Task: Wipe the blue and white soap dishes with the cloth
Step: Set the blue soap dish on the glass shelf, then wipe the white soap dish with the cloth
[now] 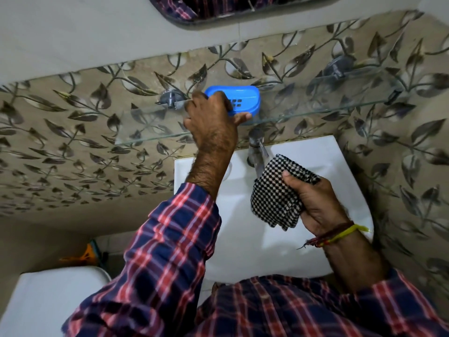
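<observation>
A blue soap dish (245, 98) with drain slots sits on the glass shelf (150, 125) against the leaf-patterned wall. My left hand (211, 120) grips its left end, fingers over the rim and thumb along its front. My right hand (315, 203) is lower, over the white sink (323, 156), holding a bunched black-and-white checked cloth (274, 195). The cloth hangs just below the tap (257, 152). No white soap dish is in view.
The glass shelf runs right to a second metal bracket (337, 66). A mirror edge (218, 13) is above. A white toilet tank (48, 302) stands at the lower left, with an orange and green object (90, 254) behind it.
</observation>
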{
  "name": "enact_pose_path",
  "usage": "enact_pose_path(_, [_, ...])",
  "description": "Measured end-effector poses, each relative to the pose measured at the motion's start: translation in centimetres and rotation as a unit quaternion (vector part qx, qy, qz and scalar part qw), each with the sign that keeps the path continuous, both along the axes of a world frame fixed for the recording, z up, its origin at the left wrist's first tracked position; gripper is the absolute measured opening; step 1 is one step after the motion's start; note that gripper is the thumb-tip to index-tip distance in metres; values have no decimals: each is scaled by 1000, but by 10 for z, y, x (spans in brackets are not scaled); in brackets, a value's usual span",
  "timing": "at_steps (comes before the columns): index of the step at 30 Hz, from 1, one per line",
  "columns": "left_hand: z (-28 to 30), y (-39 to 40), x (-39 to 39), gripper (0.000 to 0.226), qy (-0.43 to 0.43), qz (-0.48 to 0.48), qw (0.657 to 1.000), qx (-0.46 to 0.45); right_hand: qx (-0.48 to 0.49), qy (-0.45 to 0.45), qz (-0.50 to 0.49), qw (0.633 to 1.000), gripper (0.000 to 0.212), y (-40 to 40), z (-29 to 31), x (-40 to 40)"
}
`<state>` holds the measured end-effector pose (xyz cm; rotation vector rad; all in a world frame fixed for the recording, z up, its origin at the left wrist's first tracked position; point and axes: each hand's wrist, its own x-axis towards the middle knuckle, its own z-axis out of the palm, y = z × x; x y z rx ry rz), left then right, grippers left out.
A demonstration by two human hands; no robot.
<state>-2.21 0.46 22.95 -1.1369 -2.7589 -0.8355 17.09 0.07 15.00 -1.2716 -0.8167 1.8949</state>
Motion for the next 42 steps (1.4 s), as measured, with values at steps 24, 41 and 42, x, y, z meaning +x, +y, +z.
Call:
enact_pose_path(24, [-186,-74,-50,53,-588,205,772,126,105,-148,60,981,23,-29,-27,-29])
enact_pose_path(41, [-202,-86,-35,35,151,-145,977,47,152,-144,25,977,20,-14,-32,-25])
enact_pose_path(42, [-202,-90,-37,32,201,-180,961,55,161,-144,25,976,21,-14,-32,-26])
